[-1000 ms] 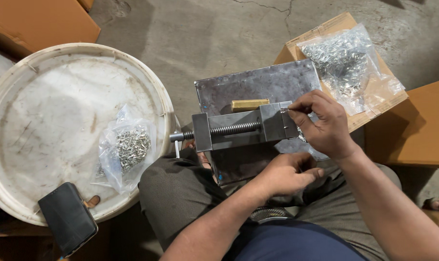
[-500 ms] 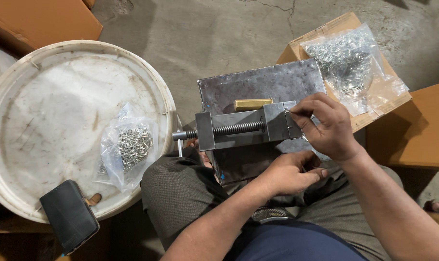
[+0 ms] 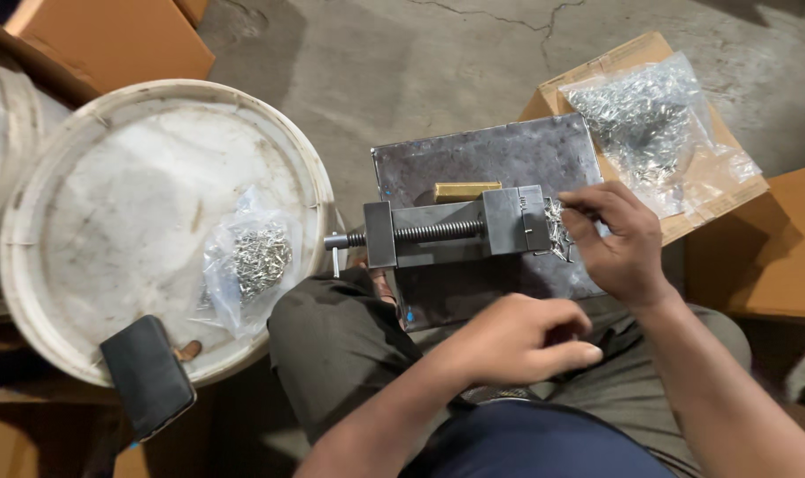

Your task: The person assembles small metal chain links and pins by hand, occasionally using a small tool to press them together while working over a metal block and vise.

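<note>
We are reaching our right hand to the vise end, fingers pinching at small metal pieces there; what exactly they are gripping is hard to make out. Our left hand is hovering over our lap, loosely curled, seemingly holding nothing. The vise is sitting on a steel plate, a brass block just behind it.

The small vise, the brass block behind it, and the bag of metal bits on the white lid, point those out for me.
Small vise [image 3: 460, 232], head view, on its screw between the jaws.
Brass block [image 3: 466, 191], head view, middle of its top face.
Bag of metal bits [image 3: 256, 257], head view, on the pile inside.
</note>
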Action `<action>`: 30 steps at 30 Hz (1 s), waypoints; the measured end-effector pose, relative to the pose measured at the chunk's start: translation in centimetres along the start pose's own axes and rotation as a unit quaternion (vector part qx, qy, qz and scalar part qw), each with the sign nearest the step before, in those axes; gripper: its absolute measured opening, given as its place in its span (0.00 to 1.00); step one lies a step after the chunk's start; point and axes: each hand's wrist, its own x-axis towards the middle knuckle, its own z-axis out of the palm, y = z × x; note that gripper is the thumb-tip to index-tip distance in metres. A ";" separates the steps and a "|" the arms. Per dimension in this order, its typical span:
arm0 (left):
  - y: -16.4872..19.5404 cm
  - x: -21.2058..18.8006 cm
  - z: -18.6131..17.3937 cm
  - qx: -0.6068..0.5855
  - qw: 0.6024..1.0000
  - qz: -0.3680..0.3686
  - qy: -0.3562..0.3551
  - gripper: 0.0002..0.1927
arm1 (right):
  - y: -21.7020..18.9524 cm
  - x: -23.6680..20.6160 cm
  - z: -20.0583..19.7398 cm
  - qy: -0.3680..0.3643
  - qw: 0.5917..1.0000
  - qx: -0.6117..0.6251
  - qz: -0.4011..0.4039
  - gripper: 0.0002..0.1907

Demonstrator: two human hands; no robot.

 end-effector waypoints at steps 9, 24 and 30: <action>-5.0 -7.9 -11.2 0.092 0.777 -0.060 0.620 0.15 | 5.6 -5.1 0.0 0.066 0.970 0.193 0.130 0.09; -5.3 -8.6 -8.8 0.131 0.803 0.015 0.582 0.15 | 5.3 -5.6 -1.1 0.046 0.982 0.153 0.098 0.10; -5.2 -8.5 -8.6 0.111 0.812 0.045 0.571 0.13 | 4.8 -5.5 -1.1 0.041 0.982 0.156 0.098 0.09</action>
